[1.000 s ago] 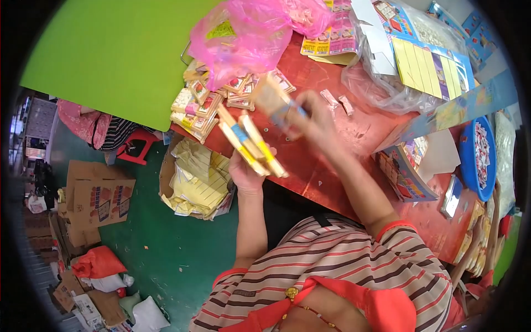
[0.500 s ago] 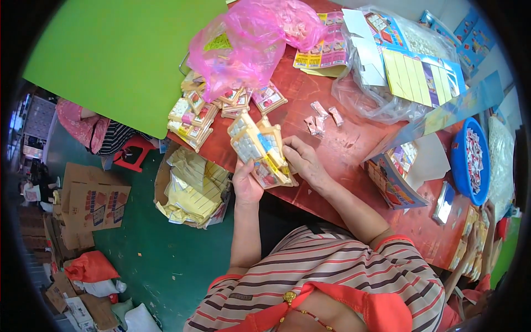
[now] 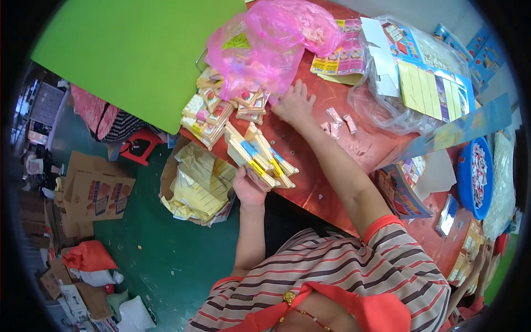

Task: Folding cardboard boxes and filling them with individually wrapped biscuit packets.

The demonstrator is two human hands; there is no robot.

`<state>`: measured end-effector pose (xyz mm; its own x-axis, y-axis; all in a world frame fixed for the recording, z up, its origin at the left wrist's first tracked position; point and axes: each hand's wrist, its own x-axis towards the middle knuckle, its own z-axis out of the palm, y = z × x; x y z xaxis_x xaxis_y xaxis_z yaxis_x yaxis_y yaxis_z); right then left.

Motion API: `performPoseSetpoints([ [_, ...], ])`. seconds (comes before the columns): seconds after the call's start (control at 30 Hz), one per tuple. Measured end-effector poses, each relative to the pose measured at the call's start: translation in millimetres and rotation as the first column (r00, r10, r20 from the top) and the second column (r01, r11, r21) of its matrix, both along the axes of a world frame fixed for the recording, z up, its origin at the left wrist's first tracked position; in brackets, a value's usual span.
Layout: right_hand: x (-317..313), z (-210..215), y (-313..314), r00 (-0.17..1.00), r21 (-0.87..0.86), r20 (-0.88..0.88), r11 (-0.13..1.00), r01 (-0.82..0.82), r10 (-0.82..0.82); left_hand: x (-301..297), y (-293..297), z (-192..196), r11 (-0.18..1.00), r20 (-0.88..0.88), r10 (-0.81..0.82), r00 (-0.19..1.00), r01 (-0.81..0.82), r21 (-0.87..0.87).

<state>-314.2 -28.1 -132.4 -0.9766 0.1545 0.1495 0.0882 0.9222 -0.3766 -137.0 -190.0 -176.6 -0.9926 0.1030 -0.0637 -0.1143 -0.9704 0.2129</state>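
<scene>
My left hand is closed around several small cream-framed packs with blue and yellow strips, held tilted over the table's near edge. Away from it, my right hand reaches across the red table, fingers apart, palm down beside the pink plastic bag. What lies beneath the palm is hidden. Just left of that hand is a pile of similar framed packs with strawberry pictures, partly under the bag. Several small pink-and-white wrapped sachets lie right of my right forearm.
A display box holding packs stands on the right, near a blue basin of wrapped sachets. Printed card sheets and a clear plastic bag lie at the back. A carton of yellow paper stands on the floor. Another person's hands work at far right.
My right hand has left the held packs and stretched forward to the pile's right side, covering where a pack lay. My left hand still holds its packs, now turned more edge-on.
</scene>
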Motion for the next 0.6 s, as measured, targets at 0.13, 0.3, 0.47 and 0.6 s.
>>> performPoseSetpoints([
  [0.13, 18, 26, 19, 0.99, -0.063, 0.11, 0.995, -0.078, 0.085, 2, -12, -4, 0.999, -0.074, -0.014, 0.997, 0.018, 0.045],
  [0.3, 56, 36, 53, 0.988, -0.094, 0.061, 0.986, -0.138, 0.144, 5, -5, -5, 1.0, -0.05, -0.01, 0.999, 0.012, 0.027],
  [0.47, 117, 4, 73, 0.97, -0.823, -0.077, 0.534, -0.192, 0.23, 6, 11, 9, 0.996, -0.037, -0.071, 0.997, 0.069, -0.063],
  [0.6, 175, 2, 57, 0.961, -0.967, -0.145, 0.172, -0.188, 0.236, 8, 24, 18, 0.986, -0.026, -0.056, 0.998, 0.052, -0.157],
])
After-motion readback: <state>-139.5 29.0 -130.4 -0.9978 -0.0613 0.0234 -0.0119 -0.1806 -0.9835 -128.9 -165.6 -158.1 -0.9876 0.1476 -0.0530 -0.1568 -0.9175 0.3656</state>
